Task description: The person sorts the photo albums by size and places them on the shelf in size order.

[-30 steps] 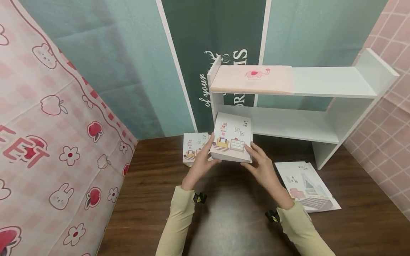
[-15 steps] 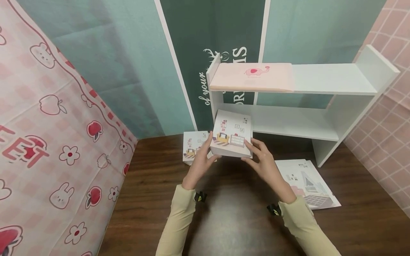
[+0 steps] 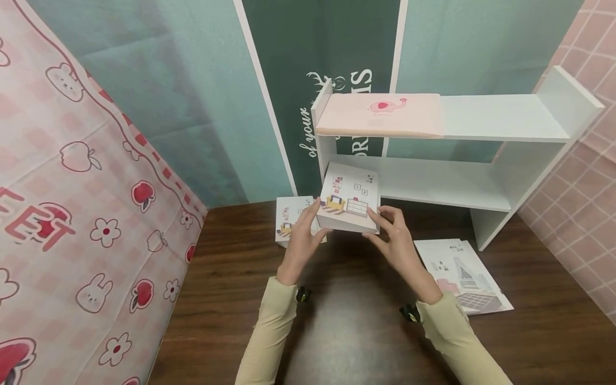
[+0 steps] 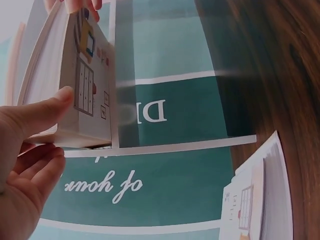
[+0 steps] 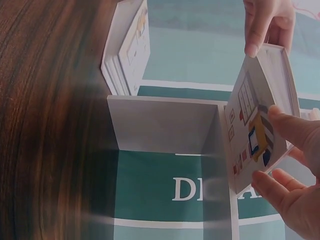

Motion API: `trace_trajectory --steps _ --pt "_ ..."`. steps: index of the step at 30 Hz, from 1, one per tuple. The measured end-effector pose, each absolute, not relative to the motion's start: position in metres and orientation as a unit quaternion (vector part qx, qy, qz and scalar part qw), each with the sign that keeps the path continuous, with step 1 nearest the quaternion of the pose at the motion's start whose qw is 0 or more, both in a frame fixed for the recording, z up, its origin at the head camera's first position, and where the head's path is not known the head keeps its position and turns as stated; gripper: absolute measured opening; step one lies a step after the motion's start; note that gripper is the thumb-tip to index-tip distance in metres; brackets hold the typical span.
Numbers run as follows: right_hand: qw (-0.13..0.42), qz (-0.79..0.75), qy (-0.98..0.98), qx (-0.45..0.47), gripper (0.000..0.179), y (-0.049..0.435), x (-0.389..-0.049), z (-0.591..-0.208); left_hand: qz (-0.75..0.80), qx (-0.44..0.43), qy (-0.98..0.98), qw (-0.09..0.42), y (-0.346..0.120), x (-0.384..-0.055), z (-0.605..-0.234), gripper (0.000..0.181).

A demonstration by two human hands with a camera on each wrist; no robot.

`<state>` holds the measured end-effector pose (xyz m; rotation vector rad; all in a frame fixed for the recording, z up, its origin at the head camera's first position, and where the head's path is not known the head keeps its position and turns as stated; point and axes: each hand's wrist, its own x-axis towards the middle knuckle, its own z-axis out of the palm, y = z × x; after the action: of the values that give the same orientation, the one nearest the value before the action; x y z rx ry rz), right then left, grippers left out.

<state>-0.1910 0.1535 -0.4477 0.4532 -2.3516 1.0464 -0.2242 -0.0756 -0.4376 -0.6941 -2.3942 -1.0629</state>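
A thick white book (image 3: 350,187) with a yellow chair and a drawer chest printed on its cover lies tilted, its far end at the left end of the lower shelf (image 3: 443,182). My left hand (image 3: 299,240) grips its left side, thumb at the near edge. On its near right corner, my right hand (image 3: 395,235) holds it between thumb and fingers. In the left wrist view the page edges of the book (image 4: 92,107) show beside the thumb. Both hands also appear around the book (image 5: 245,125) in the right wrist view. Its underside is hidden.
White books with a similar cover (image 3: 287,211) lie left of the shelf, partly behind my left hand. Other white books (image 3: 467,275) lie at the right on the brown table (image 3: 346,331). A pink elephant-printed item (image 3: 380,120) covers the top shelf's left part.
The book has shifted slightly upward in the head view, toward the shelf, with both hands following. The right index finger is more bent. The other books stay put.
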Motion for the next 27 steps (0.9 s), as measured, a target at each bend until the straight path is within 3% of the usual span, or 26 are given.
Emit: trace_trajectory --steps 16,27 --pt "0.263 0.352 -0.88 0.179 0.056 0.153 -0.191 -0.446 -0.321 -0.261 -0.861 0.295 -0.076 -0.231 -0.441 0.073" --pt "0.271 0.355 -0.876 0.18 0.053 0.153 -0.197 -0.447 -0.293 -0.274 -0.861 0.312 -0.076 -0.236 -0.441 0.072"
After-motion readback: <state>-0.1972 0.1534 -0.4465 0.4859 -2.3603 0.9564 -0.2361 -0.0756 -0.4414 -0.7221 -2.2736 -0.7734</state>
